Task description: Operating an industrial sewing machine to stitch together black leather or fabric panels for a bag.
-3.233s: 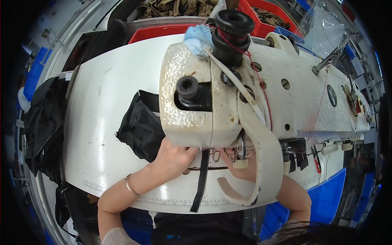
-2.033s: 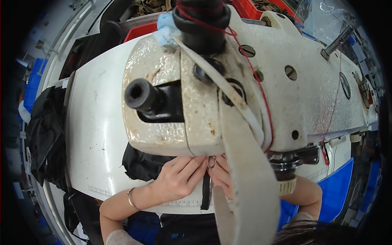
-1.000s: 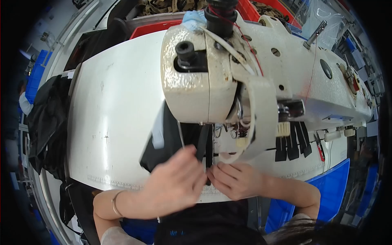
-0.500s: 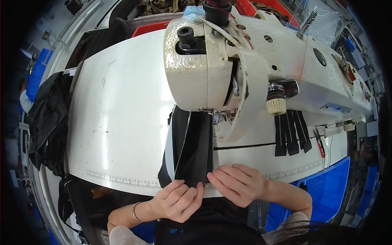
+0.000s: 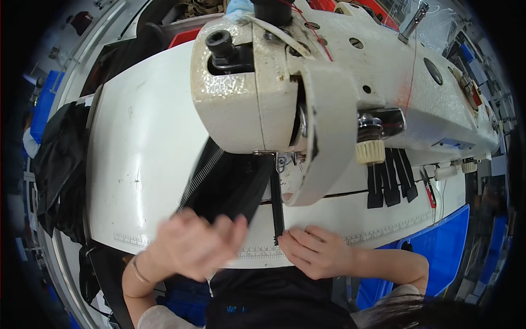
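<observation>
A black fabric piece (image 5: 227,183) with zipper teeth along its left edge runs from under the head of the white sewing machine (image 5: 227,112) toward me. My left hand (image 5: 197,244), smeared by motion, is closed on its near end, left of the needle area. A narrow black zipper tape (image 5: 276,203) hangs straight from the presser foot, apart from the fabric at its near part. My right hand (image 5: 315,252) pinches the tape's lower end near the table's front edge. The needle itself is hidden behind the machine's guard.
Several black straps (image 5: 390,178) lie right of the machine, beside red-handled snips (image 5: 428,187). Crumpled black fabric (image 5: 60,170) hangs at the left table end. A blue bin (image 5: 438,252) stands below the right front edge. A printed ruler (image 5: 383,231) runs along the front.
My left hand has swung the fabric piece out to the left, away from the zipper tape. A gap of white table now shows between them. My right hand has stayed nearly in place.
</observation>
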`<state>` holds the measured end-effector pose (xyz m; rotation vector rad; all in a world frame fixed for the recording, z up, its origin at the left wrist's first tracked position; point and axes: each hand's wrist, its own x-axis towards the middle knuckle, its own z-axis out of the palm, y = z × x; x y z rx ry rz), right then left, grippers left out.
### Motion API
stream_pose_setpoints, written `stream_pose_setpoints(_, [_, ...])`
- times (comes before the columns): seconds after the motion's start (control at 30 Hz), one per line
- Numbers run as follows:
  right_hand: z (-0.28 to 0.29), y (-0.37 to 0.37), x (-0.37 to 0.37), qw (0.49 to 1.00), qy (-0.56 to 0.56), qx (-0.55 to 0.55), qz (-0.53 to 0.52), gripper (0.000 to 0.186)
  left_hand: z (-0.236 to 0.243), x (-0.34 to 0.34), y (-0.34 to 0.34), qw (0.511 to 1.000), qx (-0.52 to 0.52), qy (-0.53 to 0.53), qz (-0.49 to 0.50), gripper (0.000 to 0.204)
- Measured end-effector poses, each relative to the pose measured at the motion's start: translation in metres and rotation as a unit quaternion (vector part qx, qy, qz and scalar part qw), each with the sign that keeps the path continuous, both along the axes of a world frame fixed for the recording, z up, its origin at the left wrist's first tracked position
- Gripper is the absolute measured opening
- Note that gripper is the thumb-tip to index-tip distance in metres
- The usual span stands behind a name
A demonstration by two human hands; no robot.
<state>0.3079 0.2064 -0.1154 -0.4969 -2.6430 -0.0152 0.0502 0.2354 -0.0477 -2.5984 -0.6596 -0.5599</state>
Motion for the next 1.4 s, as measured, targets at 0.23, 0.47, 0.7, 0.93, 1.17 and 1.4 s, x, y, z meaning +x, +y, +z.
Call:
stream_pose_setpoints(0.23, [-0.006,-0.004,-0.002,0.997,0.059,-0.043,-0.013,0.022,-0.055,0.039,-0.054,0.987,-0.150,-0.055,0.018,0.021])
stream_pose_setpoints(0.47, [-0.008,-0.002,0.002,0.999,0.050,-0.018,-0.003,0.021,-0.055,0.042,-0.049,0.983,-0.177,-0.051,0.005,0.024])
stream_pose_setpoints(0.7, [-0.010,-0.003,0.002,0.998,0.054,-0.025,0.013,0.022,-0.054,0.042,-0.050,0.980,-0.191,-0.052,0.011,0.025])
stream_pose_setpoints(0.93, [0.003,0.008,0.007,0.999,0.018,0.006,0.026,0.024,-0.057,0.044,-0.045,0.977,-0.205,-0.055,0.005,0.026])
stream_pose_setpoints(1.17, [0.013,0.012,0.004,0.999,0.013,-0.029,0.007,0.031,-0.059,0.039,-0.029,0.975,-0.211,-0.063,-0.035,0.027])
stream_pose_setpoints(1.4, [-0.007,0.037,-0.006,0.994,0.066,-0.083,-0.041,0.033,-0.063,0.036,0.014,0.968,-0.227,-0.099,-0.047,0.029])
